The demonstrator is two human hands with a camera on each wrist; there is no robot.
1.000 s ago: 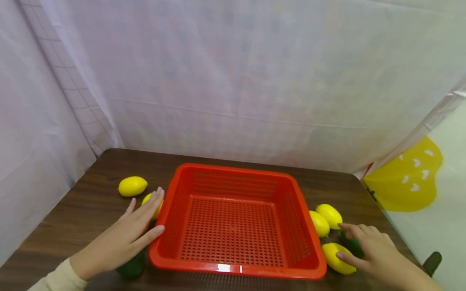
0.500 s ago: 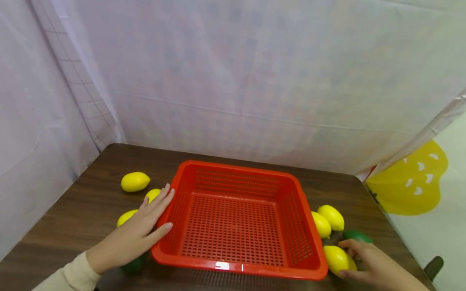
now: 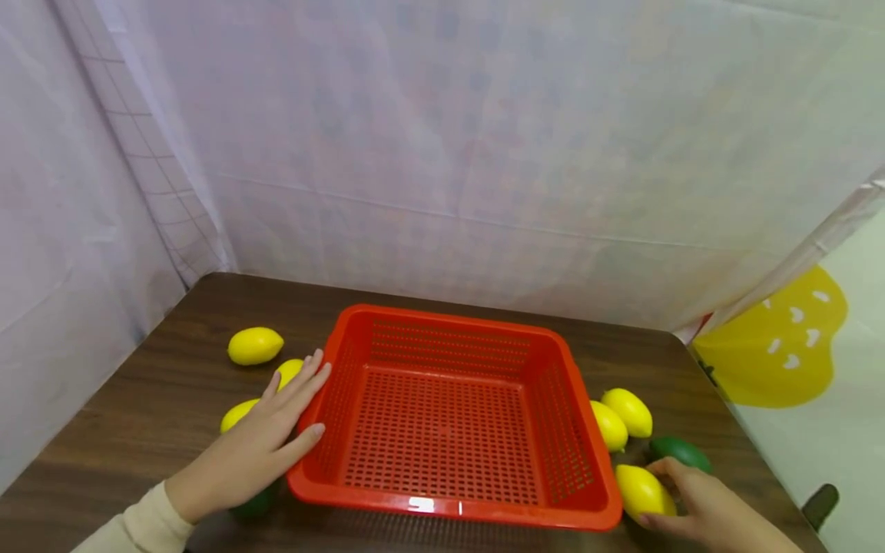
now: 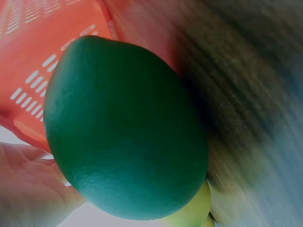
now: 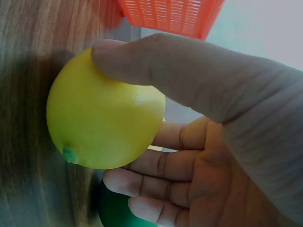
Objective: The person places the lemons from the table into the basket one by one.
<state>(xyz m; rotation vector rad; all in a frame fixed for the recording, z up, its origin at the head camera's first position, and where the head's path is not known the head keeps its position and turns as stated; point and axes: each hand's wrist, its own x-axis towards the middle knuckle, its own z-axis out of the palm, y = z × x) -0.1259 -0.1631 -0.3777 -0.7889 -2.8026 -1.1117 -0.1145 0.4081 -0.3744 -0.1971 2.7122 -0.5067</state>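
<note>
Counter (image 3: 138,411), red basket (image 3: 512,513) between left hand (image 3: 259,442) and right hand (image 3: 691,499), lemon (image 3: 641,491) in the right hand.
The left hand lies straight-fingered against the basket, gripping nothing; the right hand, parted lemon-wide, pinches the fruit just outside the basket. Seating the fingers deeper before lifting would probably steady it. The basket's edge bounds the right hand's left; other lemons (image 3: 628,412) and a dark green fruit (image 3: 681,453) lie beyond it, so upward looks freest.
</note>
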